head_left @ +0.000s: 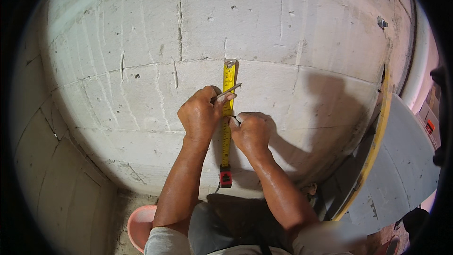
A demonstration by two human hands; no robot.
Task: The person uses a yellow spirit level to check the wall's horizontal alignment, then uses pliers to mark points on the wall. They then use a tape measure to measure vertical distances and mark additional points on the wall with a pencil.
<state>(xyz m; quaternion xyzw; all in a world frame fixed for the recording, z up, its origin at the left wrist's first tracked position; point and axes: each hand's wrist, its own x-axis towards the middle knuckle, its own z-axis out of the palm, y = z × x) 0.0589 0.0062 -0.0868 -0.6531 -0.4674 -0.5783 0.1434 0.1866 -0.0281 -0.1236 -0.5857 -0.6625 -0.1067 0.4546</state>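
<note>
A yellow tape measure blade point(229, 76) runs upright against the pale block wall, its metal hook end at the top near a horizontal joint. Its red and black case point(226, 178) hangs at the bottom, clear of both hands. Closed around a thin, pencil-like stick point(232, 89), my left hand point(197, 112) is on the blade's left side, and the stick's tip crosses the blade. Lower down on the other side, my right hand point(252, 133) pinches the blade's edge between thumb and fingers. The fingers partly cover the blade's middle.
The block wall point(264, 28) has cracks, drips and small holes. A bolt point(382, 22) sticks out at upper right. A grey panel with a yellow edge point(368, 170) leans at the right. An orange-pink bucket point(140, 226) stands on the floor at lower left, beside a side wall point(56, 174).
</note>
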